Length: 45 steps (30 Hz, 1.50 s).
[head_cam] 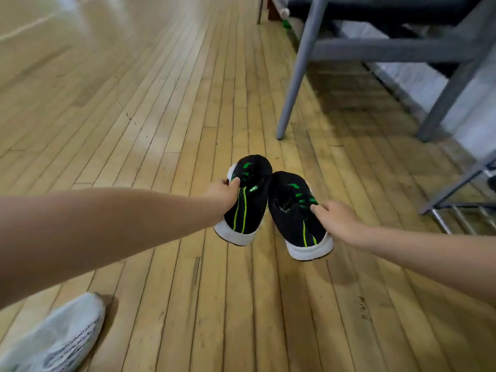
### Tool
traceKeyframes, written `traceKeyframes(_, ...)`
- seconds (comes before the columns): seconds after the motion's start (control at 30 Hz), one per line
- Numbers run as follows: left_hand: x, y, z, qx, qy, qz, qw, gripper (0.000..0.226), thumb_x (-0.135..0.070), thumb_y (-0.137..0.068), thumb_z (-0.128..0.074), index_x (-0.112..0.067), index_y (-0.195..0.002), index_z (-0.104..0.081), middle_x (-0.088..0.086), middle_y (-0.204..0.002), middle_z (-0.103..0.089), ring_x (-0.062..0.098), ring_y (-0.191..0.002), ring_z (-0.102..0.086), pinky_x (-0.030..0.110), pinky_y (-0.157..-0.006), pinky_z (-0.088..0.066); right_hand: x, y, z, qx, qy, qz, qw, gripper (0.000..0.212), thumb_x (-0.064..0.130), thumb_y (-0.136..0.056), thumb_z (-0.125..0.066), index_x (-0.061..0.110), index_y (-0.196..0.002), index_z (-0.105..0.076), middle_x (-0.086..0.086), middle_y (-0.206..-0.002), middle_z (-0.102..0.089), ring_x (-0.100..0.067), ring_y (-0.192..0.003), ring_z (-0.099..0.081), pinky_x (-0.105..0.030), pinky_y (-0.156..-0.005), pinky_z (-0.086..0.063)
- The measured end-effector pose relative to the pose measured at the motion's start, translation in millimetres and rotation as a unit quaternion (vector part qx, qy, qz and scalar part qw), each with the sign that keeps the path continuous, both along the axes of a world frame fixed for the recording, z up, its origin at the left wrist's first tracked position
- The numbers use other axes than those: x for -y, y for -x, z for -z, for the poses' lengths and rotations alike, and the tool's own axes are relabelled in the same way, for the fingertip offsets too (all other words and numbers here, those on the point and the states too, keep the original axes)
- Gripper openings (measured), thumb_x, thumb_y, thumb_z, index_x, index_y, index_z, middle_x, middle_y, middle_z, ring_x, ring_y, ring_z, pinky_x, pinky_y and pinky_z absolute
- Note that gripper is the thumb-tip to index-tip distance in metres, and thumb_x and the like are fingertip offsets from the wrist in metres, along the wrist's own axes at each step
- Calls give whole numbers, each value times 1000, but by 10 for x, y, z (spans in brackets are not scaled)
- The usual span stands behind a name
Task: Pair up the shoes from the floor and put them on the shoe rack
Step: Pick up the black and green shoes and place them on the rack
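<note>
My left hand (pixel 224 190) grips the collar of one black shoe with green stripes (pixel 248 194), thumb on the outside and fingers curled into the opening, and my right hand (pixel 336 218) pinches the collar of its twin (pixel 294 213) the same way. Both shoes hang heel toward me, toes pointing away, and their toe ends touch or nearly touch in the middle. From the shadow on the boards beneath them I judge they are lifted off the wooden floor (pixel 161 116), though I cannot be sure how clear of it they are. So the matching part looks done for this pair: same colour, same stripes, one in each hand, side by side. What is left for them is the carry and the set-down. Off to my right, at the frame's edge, I see the metal bars of what I take to be the shoe rack (pixel 461 213), near but not yet reached. Beyond the shoes stands a grey chair (pixel 303 76). Down at my lower left a white shoe (pixel 61 336) lies on the boards, partner out of view, so more pairing appears to remain.
</note>
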<state>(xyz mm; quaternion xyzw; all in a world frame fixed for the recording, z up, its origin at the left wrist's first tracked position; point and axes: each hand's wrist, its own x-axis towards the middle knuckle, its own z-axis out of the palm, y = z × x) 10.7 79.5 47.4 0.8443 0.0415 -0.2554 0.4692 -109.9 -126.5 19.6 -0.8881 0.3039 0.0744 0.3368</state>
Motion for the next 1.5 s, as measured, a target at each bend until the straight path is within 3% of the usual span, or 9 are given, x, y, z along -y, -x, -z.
traceKeyframes(0.13,559,131,-543,65,4,117,991,49,-48,-95,-38,-23,-135,-49,6,-117,-63,25,-99,-60,33,-87,-48,476,521,-330,50,25,54,997,39,32,-98,-40,7,-70,-51,-7,-66,-53,-25,-68,-50,-32,-57,-31)
traceKeyframes(0.3,1160,551,-920,69,52,223,971,44,-45,-97,-40,-18,-128,-57,2,-102,-62,22,-95,-60,32,-85,-48,965,1031,-498,93,39,120,988,47,33,-98,-42,-6,-77,-56,-20,-76,-59,-30,-74,-53,-32,-59,-32)
traceKeyframes(0.53,1499,1050,-735,23,63,314,947,38,-44,-96,-45,-24,-125,-60,3,-116,-66,26,-105,-63,40,-96,-49,1192,1700,-376,80,28,158,984,48,33,-100,-36,-6,-86,-60,-22,-85,-64,-33,-83,-61,-33,-62,-36)
traceKeyframes(0.63,1492,1115,-618,25,52,341,938,36,-42,-97,-43,-26,-123,-60,2,-114,-66,25,-104,-63,39,-95,-49,1128,1915,-398,53,50,156,985,44,27,-101,-34,3,-70,-52,-12,-70,-55,-28,-72,-55,-32,-58,-33)
traceKeyframes(0.83,1503,1069,-683,71,68,330,939,31,-33,-100,-41,-19,-116,-63,0,-96,-63,9,-77,-58,21,-63,-44,1020,2345,-454,63,58,130,988,37,25,-102,-34,12,-78,-59,-8,-76,-62,-23,-76,-60,-32,-67,-45)
traceKeyframes(0.93,1573,1065,-790,84,98,300,945,34,-35,-99,-44,-19,-123,-61,0,-102,-62,16,-88,-61,24,-71,-43,964,2482,-562,89,65,114,987,35,22,-102,-34,13,-76,-55,-5,-73,-59,-18,-71,-56,-16,-59,-39)
traceKeyframes(1.1,1741,1165,-933,46,163,270,948,35,-36,-96,-49,-24,-127,-60,2,-118,-65,21,-100,-61,30,-89,-46,905,2649,-692,157,50,142,976,36,24,-103,-32,11,-83,-60,-9,-78,-63,-21,-76,-61,-28,-62,-44)
traceKeyframes(1.33,2113,1520,-1036,-22,258,264,929,28,-31,-96,-52,-20,-118,-65,4,-105,-70,20,-87,-66,30,-83,-51,868,2914,-851,211,34,247,945,35,28,-102,-31,17,-89,-61,-5,-85,-66,-16,-83,-63,-34,-71,-49)
traceKeyframes(1.5,2381,1853,-1102,-57,277,305,909,26,-29,-96,-53,-14,-112,-67,1,-82,-69,14,-68,-65,18,-54,-53,940,3264,-855,248,18,336,908,34,22,-103,-32,15,-90,-62,-3,-89,-67,-14,-88,-63,-27,-69,-45)
